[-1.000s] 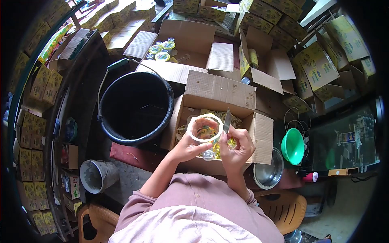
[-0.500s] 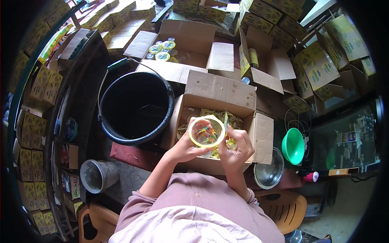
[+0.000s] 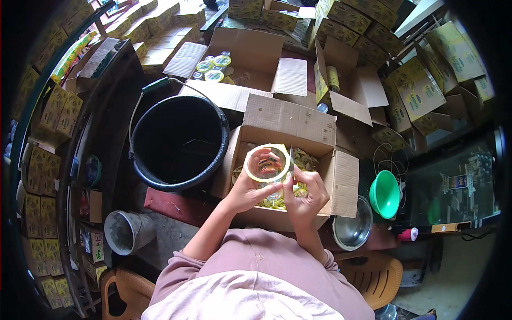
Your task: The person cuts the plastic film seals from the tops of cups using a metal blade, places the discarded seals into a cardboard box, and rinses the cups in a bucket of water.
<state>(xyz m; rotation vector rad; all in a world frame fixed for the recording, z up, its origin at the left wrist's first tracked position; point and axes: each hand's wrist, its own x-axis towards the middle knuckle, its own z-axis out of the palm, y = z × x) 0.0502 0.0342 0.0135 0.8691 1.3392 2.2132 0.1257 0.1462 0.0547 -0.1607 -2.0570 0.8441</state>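
My left hand point(image 3: 242, 193) is wrapped round a clear plastic cup point(image 3: 271, 169) with a pale yellow rim, its mouth tilted up toward me. Coloured print shows through the cup's wall. In my right hand point(image 3: 308, 196) a thin knife point(image 3: 292, 159) is pinched, blade upward, along the right side of the cup's rim. Both hands are above an open cardboard box point(image 3: 290, 118). Yellow strips point(image 3: 305, 159) lie inside that box, along with clear cup-like pieces partly hidden by my hands.
A large black bucket point(image 3: 140, 173) stands left of the box. To the right are a steel bowl point(image 3: 368, 226) and a green bowl point(image 3: 385, 194). Behind, another open carton point(image 3: 242, 45) holds several lidded cups point(image 3: 214, 76). Stacked printed cartons point(image 3: 418, 90) line the sides.
The cup has shifted slightly left, and its rim is turned a little. My right hand has moved left and down, bringing the knife blade along the rim.
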